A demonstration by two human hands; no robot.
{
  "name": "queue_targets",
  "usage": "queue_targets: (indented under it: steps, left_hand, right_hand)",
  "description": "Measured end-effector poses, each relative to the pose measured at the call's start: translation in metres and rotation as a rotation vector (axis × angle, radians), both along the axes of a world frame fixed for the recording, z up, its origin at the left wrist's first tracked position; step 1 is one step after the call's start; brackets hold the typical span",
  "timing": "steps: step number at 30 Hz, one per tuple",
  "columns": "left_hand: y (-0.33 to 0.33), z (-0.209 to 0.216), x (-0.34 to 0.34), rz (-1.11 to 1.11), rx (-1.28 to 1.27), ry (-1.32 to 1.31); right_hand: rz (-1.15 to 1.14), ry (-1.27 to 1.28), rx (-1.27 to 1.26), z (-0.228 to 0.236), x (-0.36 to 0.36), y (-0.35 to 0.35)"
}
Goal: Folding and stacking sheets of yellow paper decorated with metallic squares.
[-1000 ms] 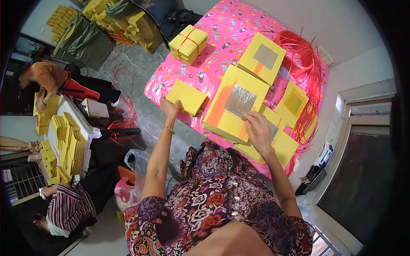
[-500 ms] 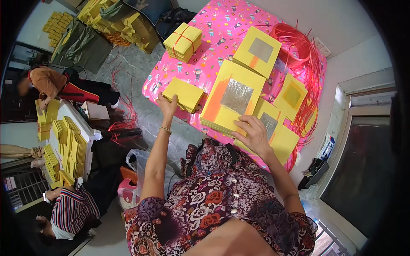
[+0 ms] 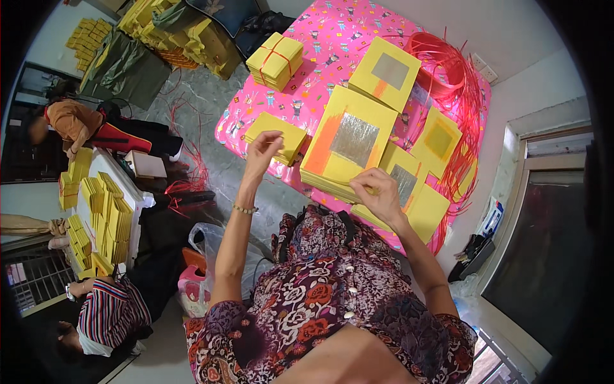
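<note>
A small stack of yellow paper (image 3: pixel 276 128) lies near the front left of the pink-covered table. Just over its near edge is my left hand (image 3: pixel 261 157), raised with fingers bent toward the thumb; whatever may be between them is too small to make out. My right hand (image 3: pixel 378 194) is at the near right corner of a larger stack of yellow paper (image 3: pixel 320 147), whose top sheet bears a silver square and an orange band. Thumb and fingertips there are pinched together, and I cannot tell whether they grip paper.
A bundle of yellow paper (image 3: pixel 275 61) tied with red strip stands at the back left. Further yellow sheets (image 3: pixel 385 73) with silver squares lie behind and to the right. Red plastic strips (image 3: pixel 448 70) heap along the right edge. Two people work at a white table (image 3: pixel 137 201) on the left.
My left hand has lifted off the small stack and moved slightly right and nearer, its fingers curling. My right hand's fingers have drawn from lying spread on the large stack into a pinch.
</note>
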State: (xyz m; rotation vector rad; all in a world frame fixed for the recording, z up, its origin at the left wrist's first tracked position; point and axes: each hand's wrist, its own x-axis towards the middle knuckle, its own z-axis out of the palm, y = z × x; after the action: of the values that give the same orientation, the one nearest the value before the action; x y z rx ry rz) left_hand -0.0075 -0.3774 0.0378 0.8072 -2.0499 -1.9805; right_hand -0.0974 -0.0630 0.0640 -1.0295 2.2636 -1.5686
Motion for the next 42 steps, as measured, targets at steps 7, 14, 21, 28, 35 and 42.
queue_targets:
  steps: [7, 14, 21, 28, 35, 42]
  left_hand:
    - [0.045, 0.052, 0.001, -0.449, -0.114, 0.04]
    - [0.04, 0.041, 0.003, -0.47, -0.199, 0.016]
    - [0.041, 0.036, 0.003, -0.45, -0.196, 0.009]
    - [0.045, 0.038, 0.002, -0.379, -0.143, -0.018]
    - [0.046, 0.034, 0.003, -0.357, -0.122, -0.045]
    - [0.056, 0.058, -0.003, -0.369, -0.206, -0.082]
  right_hand:
    - [-0.017, -0.24, -0.001, -0.004, -0.003, -0.001]
    - [-0.036, -0.304, 0.026, -0.002, -0.004, -0.002]
    - [-0.046, -0.327, 0.046, -0.008, -0.004, -0.002]
    - [-0.066, -0.277, -0.03, -0.013, -0.004, -0.003]
    - [-0.059, -0.291, -0.013, -0.011, -0.006, -0.004]
    - [-0.114, -0.233, 0.026, -0.002, -0.007, -0.004]
